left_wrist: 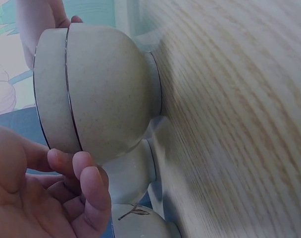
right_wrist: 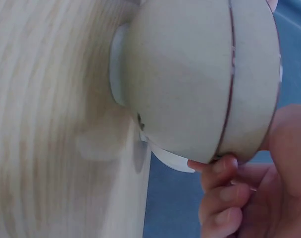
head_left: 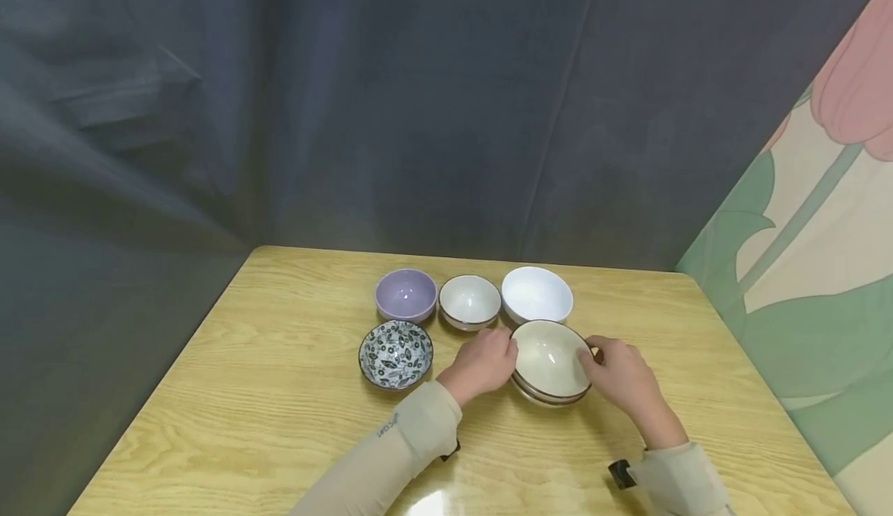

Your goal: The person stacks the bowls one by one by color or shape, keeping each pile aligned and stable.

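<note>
Two cream bowls with dark rims are nested on the wooden table, the upper bowl (head_left: pixel 551 357) sitting inside the lower bowl (left_wrist: pixel 108 84), whose foot appears to stand on the wood. My left hand (head_left: pixel 486 359) grips the upper bowl's left rim, its curled fingertips close to the lower rim in the left wrist view. On the opposite side my right hand (head_left: pixel 621 373) pinches the upper bowl, thumb over the rim and fingers beneath it. The right wrist view shows those fingertips at the seam between both bowls. The stack's interior below the upper bowl is hidden.
Behind stand a purple bowl (head_left: pixel 406 297), a small white bowl with a dark rim (head_left: pixel 470 301) and a plain white bowl (head_left: pixel 537 295). A black-and-white floral bowl (head_left: pixel 395 355) lies left of my left hand. A dark curtain (head_left: pixel 432 113) hangs beyond the table (head_left: pixel 279 392).
</note>
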Tool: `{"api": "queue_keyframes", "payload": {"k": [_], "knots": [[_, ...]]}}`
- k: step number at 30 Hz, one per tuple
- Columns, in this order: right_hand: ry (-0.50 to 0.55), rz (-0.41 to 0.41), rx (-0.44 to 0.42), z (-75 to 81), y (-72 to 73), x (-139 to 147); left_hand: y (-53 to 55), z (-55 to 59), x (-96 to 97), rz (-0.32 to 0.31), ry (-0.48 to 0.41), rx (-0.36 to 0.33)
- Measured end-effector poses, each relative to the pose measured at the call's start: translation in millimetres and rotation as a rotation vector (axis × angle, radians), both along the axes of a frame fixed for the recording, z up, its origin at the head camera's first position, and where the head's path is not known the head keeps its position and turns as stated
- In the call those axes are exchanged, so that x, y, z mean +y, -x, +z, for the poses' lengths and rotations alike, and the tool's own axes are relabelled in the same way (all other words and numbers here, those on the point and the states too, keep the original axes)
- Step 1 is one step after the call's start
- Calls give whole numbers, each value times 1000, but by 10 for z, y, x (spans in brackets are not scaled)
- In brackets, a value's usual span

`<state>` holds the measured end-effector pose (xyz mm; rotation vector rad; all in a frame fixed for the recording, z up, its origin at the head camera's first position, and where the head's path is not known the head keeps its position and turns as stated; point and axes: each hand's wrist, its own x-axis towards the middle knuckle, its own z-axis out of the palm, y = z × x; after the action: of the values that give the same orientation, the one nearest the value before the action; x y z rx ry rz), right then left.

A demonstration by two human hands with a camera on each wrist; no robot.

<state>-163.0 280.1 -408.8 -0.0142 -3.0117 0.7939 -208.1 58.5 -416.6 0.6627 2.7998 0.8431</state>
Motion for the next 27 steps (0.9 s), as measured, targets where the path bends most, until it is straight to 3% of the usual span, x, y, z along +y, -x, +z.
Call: {"api": "queue_keyframes", "payload": {"k": [5, 12, 27], "knots": [[-3, -11, -9, -24, -21, -2, -12, -16, 5, 6, 13, -22], [21, -8, -12, -43, -17, -8, -9, -70, 24, -21, 46, 19], [36, 13, -10, -25, 47, -9, -10, -57, 17, -45, 34, 59]]}}
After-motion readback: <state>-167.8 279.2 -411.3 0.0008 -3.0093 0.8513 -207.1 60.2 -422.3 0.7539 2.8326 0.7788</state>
